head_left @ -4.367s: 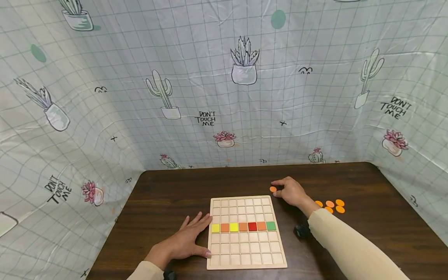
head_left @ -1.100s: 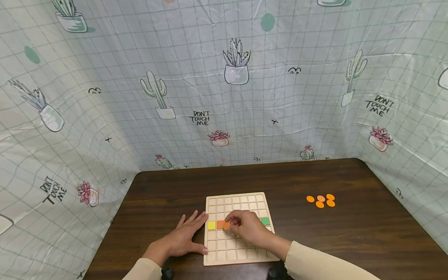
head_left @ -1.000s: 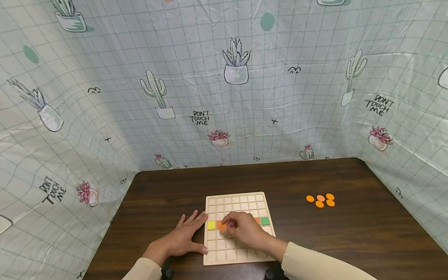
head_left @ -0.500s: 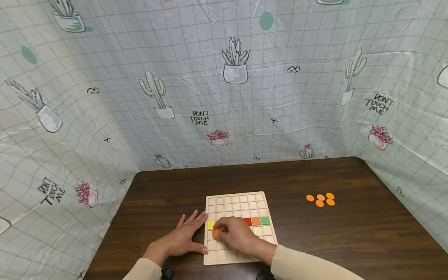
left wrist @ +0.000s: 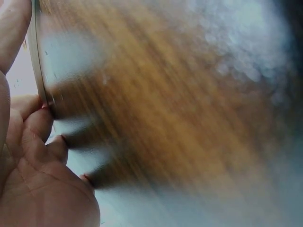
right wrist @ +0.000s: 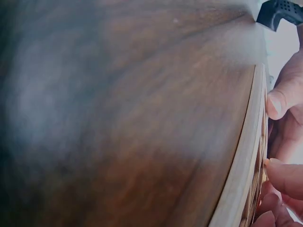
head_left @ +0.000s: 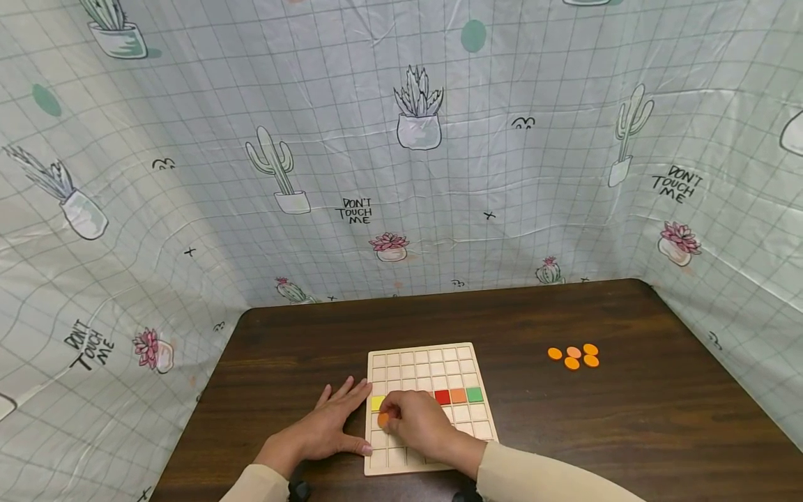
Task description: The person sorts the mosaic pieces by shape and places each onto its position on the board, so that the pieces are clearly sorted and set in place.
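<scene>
A pale wooden board point(head_left: 379, 458) with a grid of square cells lies on the table. A row of coloured squares crosses it: yellow point(head_left: 377, 404), red point(head_left: 442, 397), orange point(head_left: 459, 396) and green point(head_left: 474, 394) show, while my right hand covers the others. Thumb and fingers of my right hand point(head_left: 422, 422) pinch an orange disc point(head_left: 383, 420) at the left column, just below the yellow square. Whether the disc touches the board I cannot tell. My left hand point(head_left: 327, 427) lies with fingers spread, its fingertips and thumb against the board's left edge.
Several loose orange discs point(head_left: 572, 363) lie in a group on the dark wooden table point(head_left: 602, 425), right of the board. A patterned curtain point(head_left: 351, 265) surrounds the table's back and sides. Black wrist cameras sit under both wrists.
My right hand has carried the orange disc from beyond the board's far right corner leftward across it, then down to the left column below the coloured row. My left hand has stayed at the edge.
</scene>
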Motion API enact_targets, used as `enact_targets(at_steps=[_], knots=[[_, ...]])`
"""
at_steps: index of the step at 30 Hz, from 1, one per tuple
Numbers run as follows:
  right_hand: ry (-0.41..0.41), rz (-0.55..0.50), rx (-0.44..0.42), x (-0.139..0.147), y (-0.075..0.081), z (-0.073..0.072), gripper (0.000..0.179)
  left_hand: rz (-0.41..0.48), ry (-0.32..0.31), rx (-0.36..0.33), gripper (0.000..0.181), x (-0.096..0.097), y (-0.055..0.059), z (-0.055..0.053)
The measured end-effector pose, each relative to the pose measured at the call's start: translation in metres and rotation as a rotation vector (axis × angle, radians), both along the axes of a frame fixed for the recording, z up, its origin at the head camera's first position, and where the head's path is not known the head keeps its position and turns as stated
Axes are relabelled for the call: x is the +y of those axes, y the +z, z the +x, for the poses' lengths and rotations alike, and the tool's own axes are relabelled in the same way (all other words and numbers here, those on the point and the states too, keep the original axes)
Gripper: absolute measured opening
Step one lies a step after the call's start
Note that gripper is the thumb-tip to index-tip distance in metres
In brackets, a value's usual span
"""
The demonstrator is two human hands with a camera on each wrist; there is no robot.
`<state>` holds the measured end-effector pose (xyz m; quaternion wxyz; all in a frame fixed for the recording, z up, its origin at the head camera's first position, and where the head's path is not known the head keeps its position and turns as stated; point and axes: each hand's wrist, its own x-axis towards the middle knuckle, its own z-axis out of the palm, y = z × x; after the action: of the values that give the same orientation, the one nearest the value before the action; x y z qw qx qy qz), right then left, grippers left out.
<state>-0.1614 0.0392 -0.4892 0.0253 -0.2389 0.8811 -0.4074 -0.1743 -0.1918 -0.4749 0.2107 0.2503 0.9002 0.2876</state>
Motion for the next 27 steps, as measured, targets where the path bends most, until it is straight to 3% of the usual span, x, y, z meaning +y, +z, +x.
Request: enact_targets(at_steps=[14, 27], knots=[[-0.031, 0.034, 0.025, -0.0023, -0.0009, 0.0007, 0.012, 0.044, -0.014, -0.008, 0.108, -0.0025, -0.0011, -0.0007], [-0.042, 0.003, 0.003, -0.0022, -0.001, 0.0008, 0.013, -0.008, 0.013, -0.001, 0.106, 0.001, -0.0003, -0.0011]])
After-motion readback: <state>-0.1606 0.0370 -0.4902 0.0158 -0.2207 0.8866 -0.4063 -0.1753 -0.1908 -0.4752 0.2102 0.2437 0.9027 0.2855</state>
